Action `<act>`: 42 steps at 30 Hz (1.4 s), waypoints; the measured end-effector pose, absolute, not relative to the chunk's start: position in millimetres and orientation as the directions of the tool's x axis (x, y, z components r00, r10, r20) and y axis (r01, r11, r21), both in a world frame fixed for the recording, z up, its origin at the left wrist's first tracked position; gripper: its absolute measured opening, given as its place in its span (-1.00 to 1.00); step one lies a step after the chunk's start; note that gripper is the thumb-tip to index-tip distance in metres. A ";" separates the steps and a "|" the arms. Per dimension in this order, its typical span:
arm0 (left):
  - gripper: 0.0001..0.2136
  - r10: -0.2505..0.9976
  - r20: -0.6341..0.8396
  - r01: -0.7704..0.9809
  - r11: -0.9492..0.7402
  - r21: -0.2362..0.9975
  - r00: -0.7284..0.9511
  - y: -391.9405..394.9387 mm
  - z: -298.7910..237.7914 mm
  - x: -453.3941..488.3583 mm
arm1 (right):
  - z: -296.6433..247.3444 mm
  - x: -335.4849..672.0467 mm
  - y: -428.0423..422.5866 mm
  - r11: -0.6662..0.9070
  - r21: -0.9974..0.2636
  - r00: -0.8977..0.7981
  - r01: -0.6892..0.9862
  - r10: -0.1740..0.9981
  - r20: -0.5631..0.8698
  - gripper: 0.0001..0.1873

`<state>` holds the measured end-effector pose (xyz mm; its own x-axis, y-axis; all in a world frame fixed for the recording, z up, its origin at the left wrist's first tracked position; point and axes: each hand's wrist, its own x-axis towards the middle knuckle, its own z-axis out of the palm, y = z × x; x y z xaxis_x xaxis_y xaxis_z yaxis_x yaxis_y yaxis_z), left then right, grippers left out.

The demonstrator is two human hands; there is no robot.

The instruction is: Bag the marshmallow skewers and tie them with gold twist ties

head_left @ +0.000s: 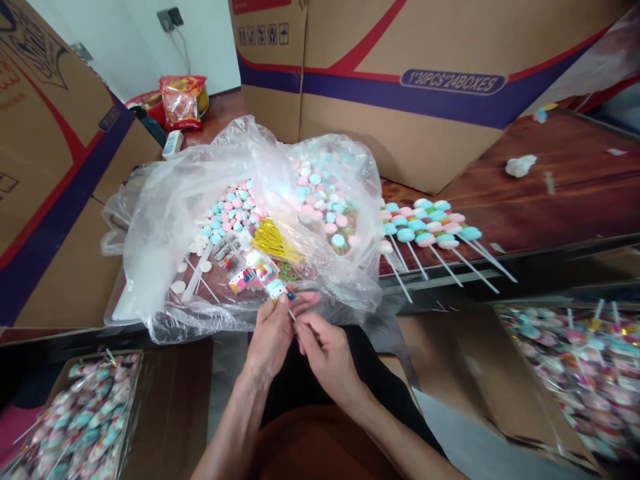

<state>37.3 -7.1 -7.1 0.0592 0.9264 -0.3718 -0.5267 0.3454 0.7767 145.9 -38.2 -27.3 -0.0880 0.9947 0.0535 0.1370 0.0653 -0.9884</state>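
Observation:
A marshmallow lollipop [276,287] in a clear printed wrapper points away from me at the table's front edge. My left hand [267,341] is closed around its lower end, where the wrapper gathers. My right hand [327,350] pinches at the thin white stick just below; whether a tie is also between those fingers is too small to see. Just beyond the lollipop lie a bundle of gold twist ties [274,240] and printed wrappers [243,280]. Pink, blue and white marshmallows [233,212] are heaped behind them in a large clear plastic bag [165,220].
Several marshmallow skewers [433,237] lie at the right, sticks overhanging the edge. Large cartons [370,100] stand behind and at the left. Boxes of wrapped lollipops stand low at left [90,413] and right [585,373]. A red snack packet [183,100] sits at the back.

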 end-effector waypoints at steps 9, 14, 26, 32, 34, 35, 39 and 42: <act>-0.66 0.927 -0.369 -0.516 0.351 0.781 0.072 -17.3 0.8 24.5 | -23.5 140.6 -28.6 0.162 -0.978 -0.114 0.135 0.983 0.147 -0.73; -0.64 0.934 -0.344 -0.564 0.233 0.792 -0.096 -9.2 -0.3 13.8 | -26.7 137.4 -29.6 0.225 -0.954 -0.165 0.199 0.967 0.194 -0.72; -0.78 0.931 -0.296 -0.560 0.132 0.818 -0.213 -11.1 -7.0 15.2 | -8.2 127.0 -7.5 0.019 -0.997 -0.265 0.071 0.964 -0.001 -0.73; -0.81 0.975 -0.194 -0.522 0.109 0.846 -0.110 -19.3 7.1 -3.5 | 9.2 101.9 7.6 -0.329 -0.893 -0.376 -0.308 0.904 -0.203 -0.51; -0.81 0.979 -0.183 -0.583 0.098 0.807 -0.088 -19.2 12.5 -13.1 | 16.1 99.7 13.6 -0.373 -0.892 -0.540 -0.256 0.820 -0.189 -0.54; -0.81 0.978 -0.178 -0.608 0.075 0.790 -0.111 -17.8 14.4 -17.3 | 19.7 100.4 18.8 -0.326 -0.930 -0.598 -0.173 0.785 -0.164 -0.57; -0.76 0.928 -0.137 -0.610 -0.112 0.784 -0.347 -7.0 13.4 -25.8 | 31.7 105.4 59.1 0.224 -0.885 -0.463 0.407 0.886 0.012 -0.72; -0.67 0.903 -0.186 -0.575 -0.079 0.814 -0.388 -3.0 4.8 -23.5 | 33.5 103.9 99.5 0.272 -0.480 -0.278 0.834 0.959 0.059 -0.76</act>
<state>-23.5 -3.0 4.8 -0.3878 0.9029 -0.1856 -0.5747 -0.0794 0.8145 103.9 99.5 33.5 -0.2784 0.9586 0.0593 0.8339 0.2719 -0.4802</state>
